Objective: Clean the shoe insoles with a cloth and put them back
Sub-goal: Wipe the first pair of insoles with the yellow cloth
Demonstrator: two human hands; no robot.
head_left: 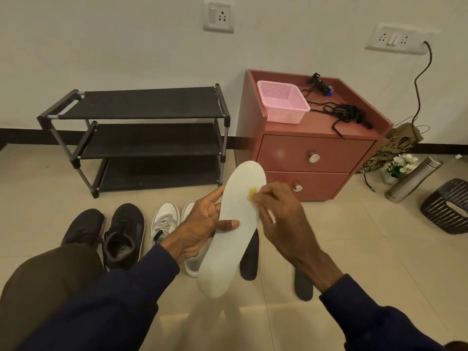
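I'm mid-wipe: my left hand pinches the long white foam insole, thumb over its middle, my right hand fingertips closed on a small yellow cloth pressed near its toe, so next I judge the strokes must work toward the heel.

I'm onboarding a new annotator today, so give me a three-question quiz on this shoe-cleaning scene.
1. True or false: the left hand holds the white insole.
2. What does the right hand press on that insole? A) brush B) yellow cloth C) sponge
3. Fill in: two black insoles lie on the ____.

Key: 1 true; 2 B; 3 floor.
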